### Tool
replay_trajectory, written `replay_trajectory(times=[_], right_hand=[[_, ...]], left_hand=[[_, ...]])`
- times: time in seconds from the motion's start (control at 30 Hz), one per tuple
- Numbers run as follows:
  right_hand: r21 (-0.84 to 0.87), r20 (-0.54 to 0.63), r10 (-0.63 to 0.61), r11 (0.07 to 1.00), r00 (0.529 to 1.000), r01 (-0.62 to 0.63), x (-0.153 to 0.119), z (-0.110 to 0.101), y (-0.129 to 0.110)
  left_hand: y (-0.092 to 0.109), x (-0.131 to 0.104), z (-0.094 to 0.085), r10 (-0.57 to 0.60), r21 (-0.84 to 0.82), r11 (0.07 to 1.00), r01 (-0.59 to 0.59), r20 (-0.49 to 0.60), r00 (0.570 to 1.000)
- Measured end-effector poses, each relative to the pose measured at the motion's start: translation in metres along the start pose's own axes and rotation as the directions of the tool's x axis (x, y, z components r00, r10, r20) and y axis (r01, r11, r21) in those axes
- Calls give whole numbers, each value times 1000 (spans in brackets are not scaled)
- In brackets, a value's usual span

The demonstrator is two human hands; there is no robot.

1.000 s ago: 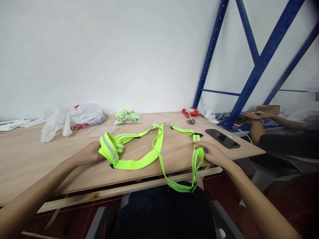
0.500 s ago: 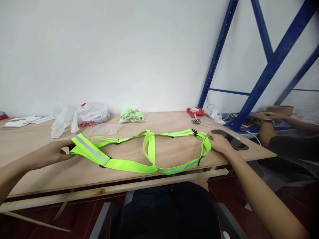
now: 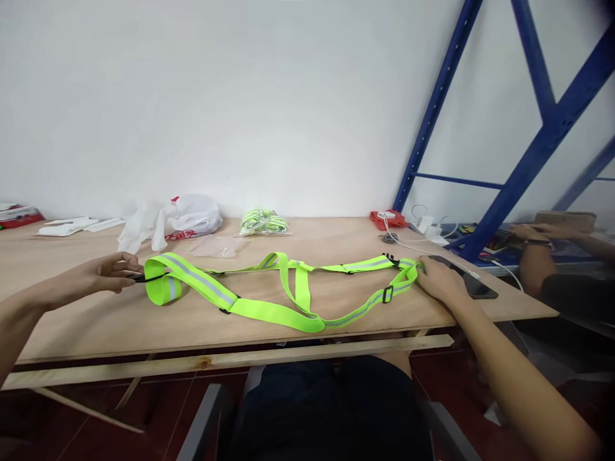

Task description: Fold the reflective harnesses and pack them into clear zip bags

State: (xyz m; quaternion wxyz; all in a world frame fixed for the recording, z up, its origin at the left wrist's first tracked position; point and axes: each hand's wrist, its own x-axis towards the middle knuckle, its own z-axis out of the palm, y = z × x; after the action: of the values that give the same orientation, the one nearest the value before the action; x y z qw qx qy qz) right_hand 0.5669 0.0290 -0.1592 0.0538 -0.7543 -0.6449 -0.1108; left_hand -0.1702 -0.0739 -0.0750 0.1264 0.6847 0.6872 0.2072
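A neon-yellow elastic reflective vest (image 3: 271, 314) with grey stripes lies stretched along the front of the table, its straps forming loops joined by a short cross strap. At its left end, my left hand (image 3: 103, 274) pinches a black plastic piece (image 3: 137, 278), partly hidden by the fingers. The strap beside it curls into a loop that stands up off the wood. My right hand (image 3: 439, 280) is closed on the vest's right end, resting on the table. Near that hand are a black buckle part (image 3: 391, 258) and a black slider (image 3: 387, 294) on the straps.
Behind the vest lie a bagged bundle of similar straps (image 3: 263, 222), a white plastic bag (image 3: 195, 216) and a flat clear bag (image 3: 218, 246). A dark phone (image 3: 473, 283) and chargers (image 3: 430, 227) are at right, before a blue metal rack (image 3: 519, 153). Another person's hands (image 3: 528, 232) are far right.
My left hand has shifted its hold to the black piece, and the left strap has curled into a loop. The cross strap has twisted upward. The view has turned slightly left.
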Motion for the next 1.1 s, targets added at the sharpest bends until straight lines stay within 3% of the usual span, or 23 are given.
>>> replay_trajectory(times=[0.1,0.23,0.33,0.43,0.53,0.67,0.8,0.9,0.97,1.0,1.03,1.1], right_hand=[[-10,-37,-23,1000,999,22,2,5,3],[6,-69,-40,999,997,40,1,7,7],[-5,-70,-61,998,996,61,-2,5,9],[-15,-97,-88,996,991,87,-5,5,10],[-43,-125,-104,994,987,99,-8,5,11],[-68,-137,-90,994,986,81,-12,3,13],[-48,-107,-81,996,991,76,-16,-2,16],[20,-96,-94,995,991,96,-18,-2,18],[98,-119,-102,989,988,114,-19,-1,20],[135,-134,-105,983,985,123,-20,0,20],[165,-146,-107,978,983,131,-20,1,21],[199,-158,-109,970,981,140,-19,4,21]], left_hand=[[-23,0,1,-58,-361,928,95,110,992],[-41,0,14,-135,-577,813,84,-47,990],[-39,0,23,-162,-619,785,32,-155,975],[-31,-1,23,-89,-471,882,-2,-171,981],[-30,0,20,6,-185,982,-28,-122,993],[-54,5,20,-12,123,992,36,-194,981],[-65,7,24,-35,190,979,75,-207,978],[-33,-4,27,-59,197,971,132,-335,940],[6,-19,35,-37,190,971,142,-471,881],[28,-29,43,16,178,980,94,-534,845],[51,-39,53,115,172,985,-25,-539,835],[94,-60,81,402,152,915,-373,-391,828]])
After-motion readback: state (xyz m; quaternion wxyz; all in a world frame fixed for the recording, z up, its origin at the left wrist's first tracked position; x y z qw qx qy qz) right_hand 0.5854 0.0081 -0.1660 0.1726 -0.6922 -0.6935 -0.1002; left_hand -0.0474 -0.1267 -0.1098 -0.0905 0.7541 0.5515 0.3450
